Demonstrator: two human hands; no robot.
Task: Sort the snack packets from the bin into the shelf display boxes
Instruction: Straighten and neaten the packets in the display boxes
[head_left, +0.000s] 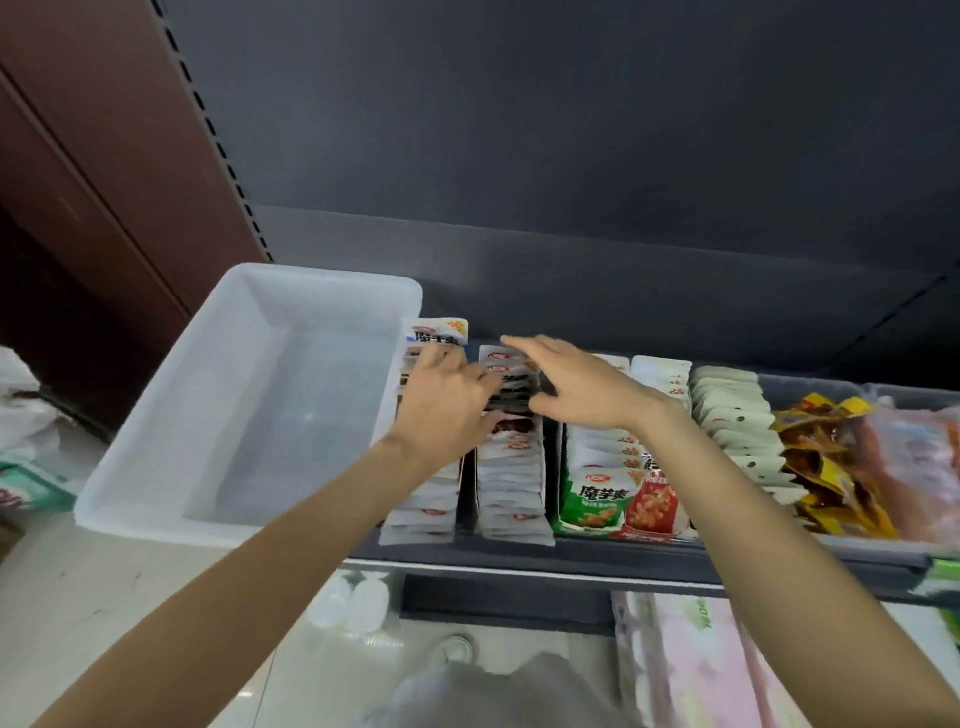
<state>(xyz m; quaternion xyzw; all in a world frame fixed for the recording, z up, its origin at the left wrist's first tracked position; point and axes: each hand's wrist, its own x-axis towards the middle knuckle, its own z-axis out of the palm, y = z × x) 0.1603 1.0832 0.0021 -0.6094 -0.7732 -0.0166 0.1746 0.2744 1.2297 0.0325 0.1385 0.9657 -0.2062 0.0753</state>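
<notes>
The white plastic bin (156, 483) stands on the left end of the shelf, and I see no packets in it. To its right, rows of white snack packets (511, 483) stand upright in the display boxes. My left hand (447, 400) lies on the back of the leftmost row (423, 512), its fingers curled over packets just below a raised white packet (436, 332). My right hand (582, 387) hovers flat over the second row, fingers spread and stretched to the left, thumb beside dark packets (511, 387).
Further right stand a green and red display box (613, 501), another row of white packets (737, 421) and a grey tray (883, 545) of yellow-brown packets. The dark shelf edge (545, 564) runs in front. Pink wrapped goods (691, 660) lie below.
</notes>
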